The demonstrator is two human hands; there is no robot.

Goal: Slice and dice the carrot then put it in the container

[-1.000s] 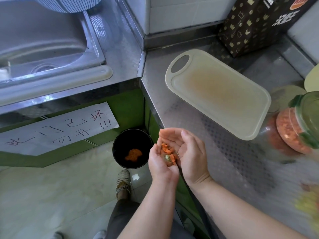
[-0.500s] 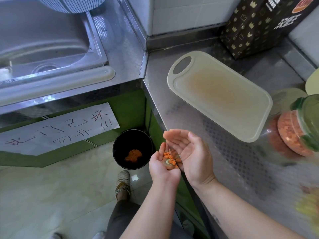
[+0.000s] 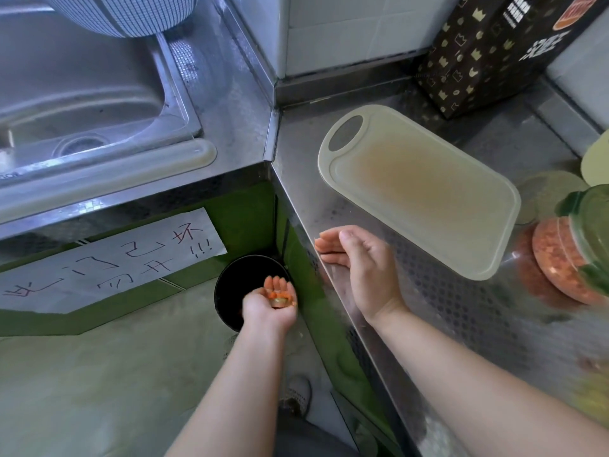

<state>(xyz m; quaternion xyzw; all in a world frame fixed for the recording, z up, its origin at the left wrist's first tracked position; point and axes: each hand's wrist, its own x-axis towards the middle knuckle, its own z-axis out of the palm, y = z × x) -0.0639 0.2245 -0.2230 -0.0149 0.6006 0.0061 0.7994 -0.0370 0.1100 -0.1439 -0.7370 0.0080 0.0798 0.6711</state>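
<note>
Carrot scraps [image 3: 280, 297]: a few orange bits plus one pale round end piece, lying loose in my left palm. Left hand [image 3: 271, 307] is palm-up, cupped shallow, fingers mostly straight; nothing pinched, the bits just rest there. It sits below counter level, over the near rim of the black bin [image 3: 230, 286] on the floor.

Right hand [image 3: 360, 263] is relaxed and wide, palm turned towards the left, fingers straight, holding nothing. It hangs at the front edge of the steel counter [image 3: 438, 324], well apart from the left hand.

Diced carrot is in the clear container [image 3: 560, 262] at the right edge of view, tipped over, with a green lid [image 3: 593, 225]; that part is blurred, so I cannot tell whether the lid is seated.

Cutting board [image 3: 418, 192] lies flat on the counter between my right hand and the container, stained orange in the middle.

Around:
- dark patterned box [image 3: 487, 54] behind the board
- sink [image 3: 82, 94] far left
- handwritten paper note [image 3: 108, 258] on the green cabinet front
- my shoe [image 3: 298, 392] below the bin
</note>
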